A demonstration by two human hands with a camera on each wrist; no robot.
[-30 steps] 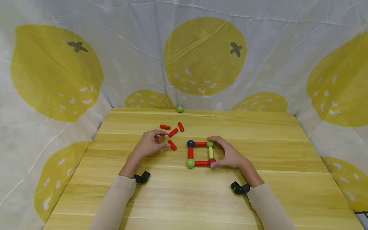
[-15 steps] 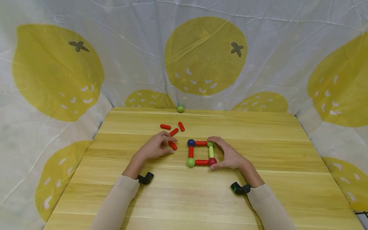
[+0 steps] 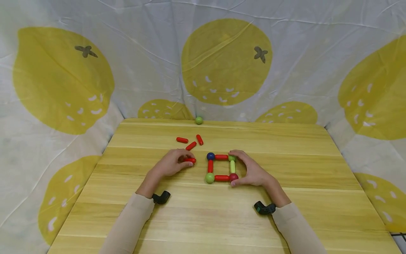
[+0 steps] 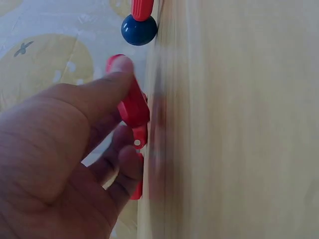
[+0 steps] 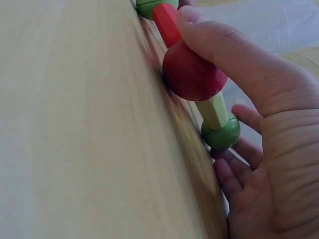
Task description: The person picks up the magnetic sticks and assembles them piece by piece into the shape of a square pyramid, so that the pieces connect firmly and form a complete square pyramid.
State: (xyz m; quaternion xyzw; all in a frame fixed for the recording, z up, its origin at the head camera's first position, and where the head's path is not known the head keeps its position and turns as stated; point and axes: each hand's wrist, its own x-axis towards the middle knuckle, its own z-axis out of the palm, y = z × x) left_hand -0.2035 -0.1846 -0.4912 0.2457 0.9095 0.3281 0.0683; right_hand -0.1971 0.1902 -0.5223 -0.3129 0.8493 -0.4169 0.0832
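My left hand (image 3: 172,163) pinches a short red rod (image 3: 190,160) between thumb and fingers, just left of a square frame; in the left wrist view the rod (image 4: 133,102) is tilted under the thumb. The square is made of red rods, one pale green rod (image 3: 233,167), a blue ball (image 3: 210,156), two green balls and a dark red ball (image 3: 234,177). My right hand (image 3: 253,170) grips the frame's right side, thumb at the red ball (image 5: 192,72) and fingers round the far green ball (image 5: 222,132).
Three loose red rods, one of them the angled rod (image 3: 191,145), lie beyond my left hand. A green ball (image 3: 198,120) sits at the wooden table's (image 3: 203,218) back edge, against the lemon-print cloth (image 3: 152,67).
My left hand has moved slightly right, closed on the nearest red rod and turned it to lie more sideways. The square frame has shifted slightly away, with my right hand still on it.
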